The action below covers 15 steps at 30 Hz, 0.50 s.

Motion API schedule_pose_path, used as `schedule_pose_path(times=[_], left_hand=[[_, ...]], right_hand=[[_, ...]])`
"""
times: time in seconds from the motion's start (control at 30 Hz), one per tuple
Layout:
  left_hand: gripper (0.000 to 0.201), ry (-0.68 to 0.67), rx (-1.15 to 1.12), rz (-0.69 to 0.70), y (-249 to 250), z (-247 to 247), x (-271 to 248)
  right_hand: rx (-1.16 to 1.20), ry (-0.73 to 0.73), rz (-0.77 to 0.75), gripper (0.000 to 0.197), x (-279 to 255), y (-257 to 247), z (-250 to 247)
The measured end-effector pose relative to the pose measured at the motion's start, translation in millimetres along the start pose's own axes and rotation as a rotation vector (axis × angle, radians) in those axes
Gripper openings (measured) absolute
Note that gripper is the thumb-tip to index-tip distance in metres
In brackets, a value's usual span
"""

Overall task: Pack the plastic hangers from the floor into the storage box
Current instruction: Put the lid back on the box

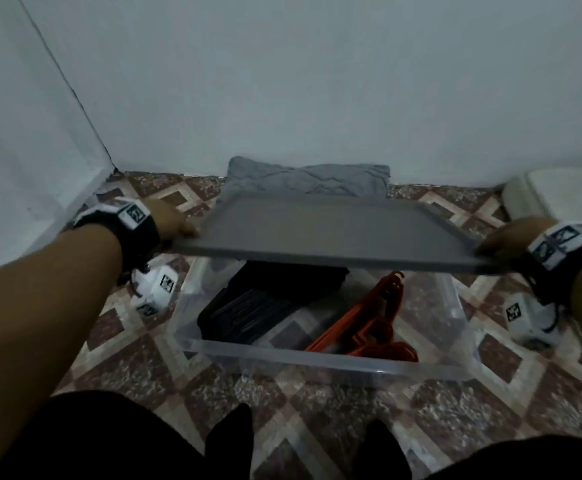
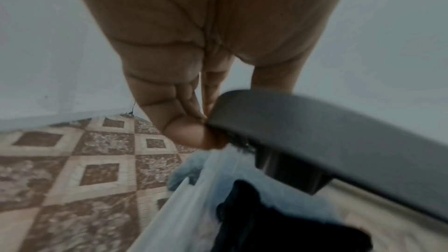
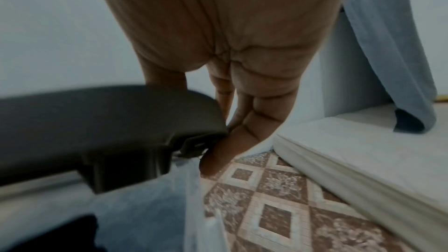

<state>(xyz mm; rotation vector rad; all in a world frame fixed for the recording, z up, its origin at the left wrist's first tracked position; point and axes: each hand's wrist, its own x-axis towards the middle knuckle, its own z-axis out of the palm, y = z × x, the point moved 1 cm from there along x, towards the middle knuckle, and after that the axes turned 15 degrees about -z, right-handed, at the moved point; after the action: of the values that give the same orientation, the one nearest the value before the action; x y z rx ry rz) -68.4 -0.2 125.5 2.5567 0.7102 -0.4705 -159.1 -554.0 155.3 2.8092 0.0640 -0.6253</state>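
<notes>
A clear plastic storage box (image 1: 331, 363) stands on the tiled floor before my knees. Inside it lie a stack of black hangers (image 1: 261, 308) on the left and orange hangers (image 1: 372, 327) on the right. A flat grey lid (image 1: 338, 233) hovers level above the back of the box. My left hand (image 1: 173, 223) grips the lid's left end (image 2: 315, 131), thumb on top and fingers curled beneath. My right hand (image 1: 506, 237) grips the right end (image 3: 109, 118) the same way. The box wall (image 2: 194, 208) shows below the left hand.
A folded grey cloth (image 1: 306, 180) lies against the white wall behind the box. A white mattress (image 3: 363, 160) with a blue towel (image 3: 392, 64) draped beside it sits on the floor at the right. The wall corner (image 1: 109, 164) is at the left.
</notes>
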Motion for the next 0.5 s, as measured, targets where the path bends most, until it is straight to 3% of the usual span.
schedule_pose_path(times=[0.1,0.17,0.33,0.43,0.5], left_hand=[[0.041,-0.078,0.278,-0.025,-16.9,22.7,-5.1],[0.036,-0.174,0.292,-0.089,-23.6,35.9,-2.6],[0.046,-0.324,0.578,-0.174,-46.0,60.8,13.9],[0.042,-0.317,0.565,-0.212,-49.1,67.6,10.5],[0.038,-0.288,0.5,-0.203,-48.5,73.1,13.2]], right_hand=[[0.096,-0.12,0.097,0.054,-1.7,-18.0,26.7],[0.164,-0.158,0.104,0.06,-4.9,-27.5,40.3],[0.276,-0.3,0.118,0.044,-11.2,-38.2,65.2],[0.376,-0.381,0.111,0.023,-11.4,-38.1,73.6],[0.431,-0.308,0.119,0.027,-5.2,-42.5,75.6]])
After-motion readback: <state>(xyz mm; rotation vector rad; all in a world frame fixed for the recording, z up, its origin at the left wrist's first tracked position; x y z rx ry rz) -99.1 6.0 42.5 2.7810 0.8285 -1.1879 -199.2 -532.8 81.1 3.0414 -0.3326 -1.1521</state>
